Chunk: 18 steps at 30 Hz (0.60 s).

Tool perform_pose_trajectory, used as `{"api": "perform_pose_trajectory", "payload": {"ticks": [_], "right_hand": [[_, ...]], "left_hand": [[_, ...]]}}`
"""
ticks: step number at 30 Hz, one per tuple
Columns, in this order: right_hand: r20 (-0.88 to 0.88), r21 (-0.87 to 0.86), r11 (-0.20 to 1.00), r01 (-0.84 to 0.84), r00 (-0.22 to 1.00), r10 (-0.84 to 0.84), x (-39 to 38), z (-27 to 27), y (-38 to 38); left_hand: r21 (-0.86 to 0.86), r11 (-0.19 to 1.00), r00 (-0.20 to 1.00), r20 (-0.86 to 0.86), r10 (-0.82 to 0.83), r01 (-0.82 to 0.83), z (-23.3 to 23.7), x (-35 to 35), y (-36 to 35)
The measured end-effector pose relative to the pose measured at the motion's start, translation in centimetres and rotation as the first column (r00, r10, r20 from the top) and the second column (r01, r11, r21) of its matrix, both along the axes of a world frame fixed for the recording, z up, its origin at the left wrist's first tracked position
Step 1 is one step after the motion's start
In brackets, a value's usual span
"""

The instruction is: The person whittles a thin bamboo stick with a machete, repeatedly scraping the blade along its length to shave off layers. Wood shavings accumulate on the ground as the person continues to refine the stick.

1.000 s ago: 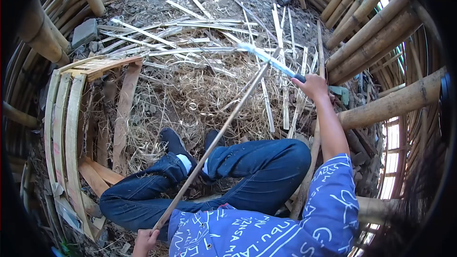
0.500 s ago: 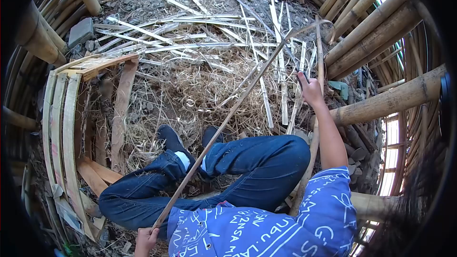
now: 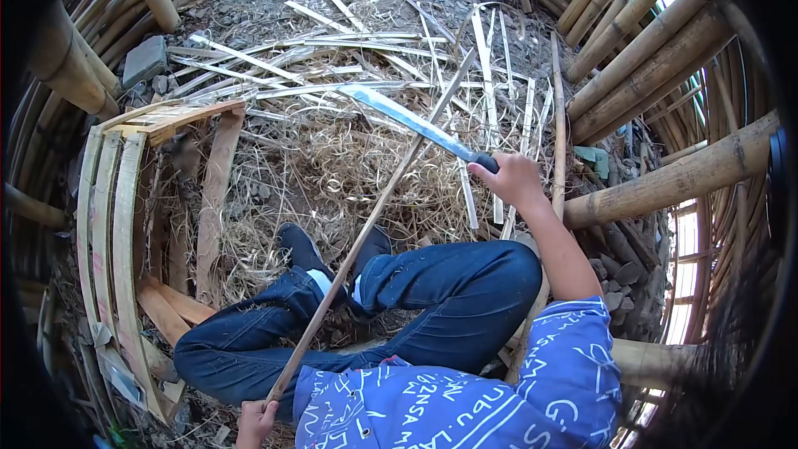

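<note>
My left hand [image 3: 254,423], at the bottom, is closed round the lower end of a long bamboo strip [image 3: 357,245]. The strip slants up and right across my legs, and its far end bends over in a thin curl. On the right, my right hand [image 3: 517,180] grips the black handle of a long knife [image 3: 409,120]. The blade points up and left and crosses the strip near its upper part; whether they touch I cannot tell.
Cut bamboo strips [image 3: 490,75] and curly shavings [image 3: 357,158] cover the ground ahead. A slatted wooden crate [image 3: 126,224] stands at the left. Thick bamboo poles [image 3: 682,170] jut in from the right. A grey block [image 3: 144,61] lies at the upper left.
My right hand has moved down and left with the knife, whose blade now shows across the strip. The strip's upper end has shifted left. My left hand keeps its hold.
</note>
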State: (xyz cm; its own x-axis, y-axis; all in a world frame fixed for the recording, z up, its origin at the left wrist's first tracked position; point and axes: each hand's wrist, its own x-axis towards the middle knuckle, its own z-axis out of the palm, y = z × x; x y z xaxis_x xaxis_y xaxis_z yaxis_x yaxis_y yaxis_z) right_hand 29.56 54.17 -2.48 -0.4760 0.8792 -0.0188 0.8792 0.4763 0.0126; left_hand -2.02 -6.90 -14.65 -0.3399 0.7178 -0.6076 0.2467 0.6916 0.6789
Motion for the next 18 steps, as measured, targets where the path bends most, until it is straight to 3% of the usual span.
{"api": "perform_pose_trajectory", "payload": {"ticks": [2, 4, 6, 7, 9, 10, 12, 13, 14, 18], "right_hand": [[0.049, 0.034, 0.999, -0.038, 0.998, 0.036, 0.0, 0.8, 1.0], [0.128, -0.061, 0.998, -0.023, 0.991, 0.031, 1.1, 2.2, 3.8], [0.077, 0.088, 0.967, 0.238, 0.967, -0.245, 4.9, 2.2, 10.3], [0.081, 0.09, 0.968, 0.233, 0.967, -0.24, 5.4, 2.4, 10.9], [0.344, 0.128, 0.98, 0.154, 0.92, -0.19, 4.5, 3.0, 12.3], [0.332, 0.156, 0.984, 0.088, 0.933, -0.136, 3.7, 2.3, 11.7], [0.205, 0.153, 0.977, 0.149, 0.962, -0.179, 2.9, 1.2, 10.3], [0.206, 0.146, 0.978, 0.151, 0.962, -0.179, 2.7, 0.8, 10.2], [0.098, 0.122, 0.973, 0.198, 0.973, -0.21, 2.8, 0.6, 9.8], [-0.138, 0.024, 0.961, 0.277, 0.953, -0.271, 3.5, 1.2, 8.2]], "left_hand": [[0.052, 0.998, 0.999, 0.009, 0.042, -0.043, -1.9, 0.0, -1.9], [0.082, 0.996, 1.0, 0.007, 0.018, -0.018, -3.0, -0.3, -2.5], [0.081, 0.996, 0.999, 0.018, -0.028, 0.027, -2.5, -0.6, -3.1], [0.068, 0.996, 0.999, 0.019, -0.05, 0.048, -2.5, -0.8, -1.6], [0.047, 0.997, 0.998, 0.015, -0.069, 0.068, -2.4, -0.6, 0.5], [0.057, 0.997, 0.998, 0.01, -0.056, 0.056, -2.5, -0.5, 0.6], [0.055, 0.998, 0.997, 0.083, -0.004, 0.0, -1.6, -0.3, -0.5], [-0.112, 0.994, 1.0, 0.02, -0.013, 0.016, 0.0, 0.0, 0.4], [-0.122, 0.992, 1.0, 0.021, -0.02, 0.022, 0.2, 0.0, 0.4], [-0.034, 0.999, 1.0, 0.025, 0.002, -0.001, -0.2, -0.2, -0.3]]}}
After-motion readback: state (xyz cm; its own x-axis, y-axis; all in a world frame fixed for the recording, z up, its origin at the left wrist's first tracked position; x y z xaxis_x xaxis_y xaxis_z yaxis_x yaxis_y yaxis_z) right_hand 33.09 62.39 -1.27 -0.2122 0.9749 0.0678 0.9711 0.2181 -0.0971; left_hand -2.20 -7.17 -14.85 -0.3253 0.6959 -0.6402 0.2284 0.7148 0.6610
